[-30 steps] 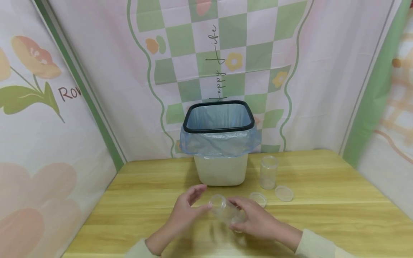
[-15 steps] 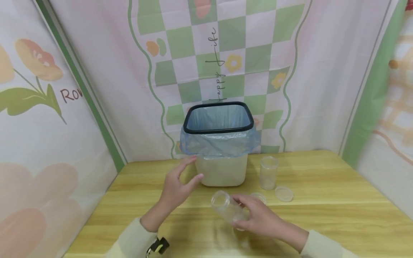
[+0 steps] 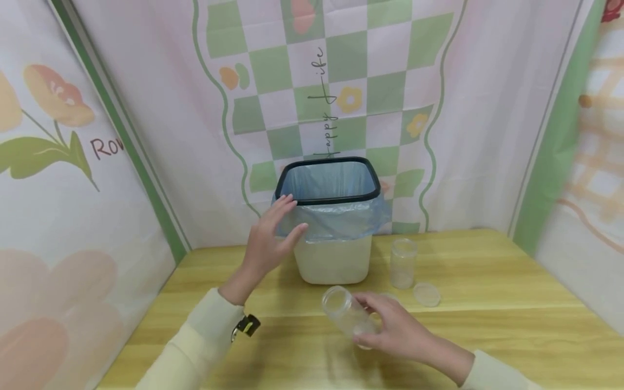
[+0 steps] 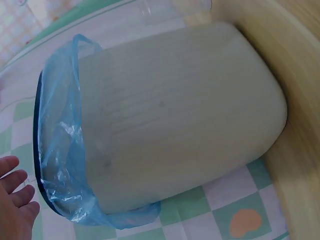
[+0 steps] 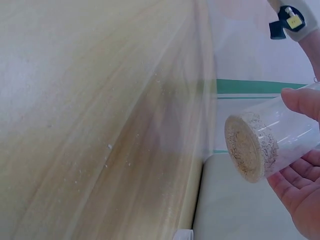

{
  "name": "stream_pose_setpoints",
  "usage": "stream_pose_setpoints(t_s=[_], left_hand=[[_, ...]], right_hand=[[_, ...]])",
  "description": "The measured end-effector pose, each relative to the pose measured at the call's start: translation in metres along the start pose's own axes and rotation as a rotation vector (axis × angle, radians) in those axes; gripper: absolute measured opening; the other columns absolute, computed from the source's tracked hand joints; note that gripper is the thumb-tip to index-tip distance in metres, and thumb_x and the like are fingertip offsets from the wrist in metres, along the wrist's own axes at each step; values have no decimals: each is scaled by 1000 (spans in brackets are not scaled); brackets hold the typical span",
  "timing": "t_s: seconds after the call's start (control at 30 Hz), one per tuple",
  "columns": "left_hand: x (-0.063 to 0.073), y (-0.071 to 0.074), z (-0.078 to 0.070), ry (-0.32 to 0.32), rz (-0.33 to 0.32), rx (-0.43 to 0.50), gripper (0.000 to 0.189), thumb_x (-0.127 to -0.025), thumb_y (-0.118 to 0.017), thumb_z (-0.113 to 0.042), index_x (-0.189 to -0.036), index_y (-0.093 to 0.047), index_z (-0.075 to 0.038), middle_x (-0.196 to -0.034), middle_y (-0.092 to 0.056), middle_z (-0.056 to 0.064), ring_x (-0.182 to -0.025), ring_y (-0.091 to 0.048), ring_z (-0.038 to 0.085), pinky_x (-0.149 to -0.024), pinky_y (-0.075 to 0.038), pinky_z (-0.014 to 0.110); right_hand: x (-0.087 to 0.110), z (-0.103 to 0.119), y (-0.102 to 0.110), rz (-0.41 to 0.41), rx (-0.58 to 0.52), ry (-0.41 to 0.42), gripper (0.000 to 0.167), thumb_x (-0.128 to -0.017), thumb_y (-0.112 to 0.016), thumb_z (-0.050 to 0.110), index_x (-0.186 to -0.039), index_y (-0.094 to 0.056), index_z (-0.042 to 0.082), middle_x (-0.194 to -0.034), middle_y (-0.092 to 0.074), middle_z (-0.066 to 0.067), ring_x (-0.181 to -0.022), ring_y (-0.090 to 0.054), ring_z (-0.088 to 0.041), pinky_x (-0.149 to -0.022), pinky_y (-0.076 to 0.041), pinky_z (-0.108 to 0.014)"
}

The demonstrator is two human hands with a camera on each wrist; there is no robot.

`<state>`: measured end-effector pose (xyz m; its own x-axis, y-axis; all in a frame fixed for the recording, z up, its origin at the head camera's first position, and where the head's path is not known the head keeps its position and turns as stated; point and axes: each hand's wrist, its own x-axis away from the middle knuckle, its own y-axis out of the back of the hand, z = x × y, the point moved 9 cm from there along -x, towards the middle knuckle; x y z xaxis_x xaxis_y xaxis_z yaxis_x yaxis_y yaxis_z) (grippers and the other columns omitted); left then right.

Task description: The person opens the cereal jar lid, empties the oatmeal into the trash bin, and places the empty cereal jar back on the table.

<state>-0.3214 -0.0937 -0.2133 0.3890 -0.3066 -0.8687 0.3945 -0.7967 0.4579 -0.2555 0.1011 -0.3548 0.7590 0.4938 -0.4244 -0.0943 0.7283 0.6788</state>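
Note:
My right hand (image 3: 397, 330) grips a clear plastic jar (image 3: 343, 309), tilted, its open mouth facing up and left in the head view. In the right wrist view, pale brownish flaky residue shows at the bottom end of that jar (image 5: 272, 140), with thumb and fingers around its side. My left hand (image 3: 268, 238) is raised at the left front of the bin (image 3: 336, 262), fingers spread and holding nothing. The bin is off-white with a black rim and a blue bag folded over it. In the left wrist view, the left fingers (image 4: 20, 195) are close to the rim.
Right of the bin stands a second clear jar (image 3: 403, 265), upright. A round clear lid (image 3: 427, 294) lies in front of it; another is mostly hidden behind my right hand. Small crumbs (image 5: 109, 147) dot the wooden table (image 3: 468, 271). Printed curtains hang behind and at the sides.
My left hand has left the jar's mouth and moved up and away to the bin's rim. The right hand still holds the jar, its mouth now turned slightly more upward.

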Motion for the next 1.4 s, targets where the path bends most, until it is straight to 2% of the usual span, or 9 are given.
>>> stream_pose_setpoints(t_s=[0.07, 0.17, 0.4, 0.7, 0.93, 1.2, 1.4], left_hand=[[-7, -2, 4, 10, 13, -34, 53, -92, -66, -39, -124, -62, 3, -133, -57, 17, -130, -48, 27, -105, -40, 43], [-17, -6, 10, 23, 35, -62, 46, -89, -71, -25, -126, -62, 1, -133, -58, 16, -129, -49, 26, -104, -41, 43], [-31, -13, 19, 62, 110, -75, 42, -95, -63, -28, -127, -62, -1, -134, -58, 14, -128, -49, 26, -105, -40, 42], [-35, -20, 32, 126, 156, -130, 41, -99, -57, -30, -127, -62, 0, -131, -60, 13, -128, -49, 27, -107, -38, 42], [-37, -23, 38, 165, 171, -169, 40, -99, -56, -31, -124, -65, -1, -127, -62, 12, -126, -52, 26, -105, -40, 42], [-38, -21, 41, 138, 147, -204, 34, -98, -59, -28, -118, -69, -3, -122, -65, 11, -118, -58, 26, -101, -44, 41], [-38, -21, 41, 119, 134, -220, 33, -97, -61, -27, -116, -70, -3, -121, -66, 11, -116, -60, 25, -100, -45, 40]], right_hand=[[0, 1, 2, -2, -6, -5, 61, -72, -86, 21, -124, -58, 6, -110, -65, 5, -93, -60, -12, -80, -53, -39], [2, 2, 4, -5, -5, -13, 61, -72, -86, 20, -125, -58, 6, -109, -65, 4, -93, -61, -12, -81, -53, -43], [1, 4, 12, -30, 7, 1, 61, -73, -85, 22, -125, -58, 6, -107, -64, 8, -91, -60, -8, -82, -53, -44], [-1, 7, 24, -84, 38, 54, 57, -72, -86, 18, -121, -59, 9, -105, -64, 11, -89, -61, -9, -78, -53, -36], [-3, 13, 36, -106, 68, 77, 56, -73, -86, 21, -120, -60, 7, -104, -64, 10, -88, -61, -8, -75, -54, -35], [-9, 22, 56, -141, 110, 83, 58, -72, -87, 21, -122, -60, 9, -104, -63, 12, -88, -60, -7, -73, -53, -31], [-15, 30, 73, -134, 110, 84, 59, -75, -86, 23, -125, -59, 9, -109, -63, 10, -91, -60, -9, -76, -54, -33]])
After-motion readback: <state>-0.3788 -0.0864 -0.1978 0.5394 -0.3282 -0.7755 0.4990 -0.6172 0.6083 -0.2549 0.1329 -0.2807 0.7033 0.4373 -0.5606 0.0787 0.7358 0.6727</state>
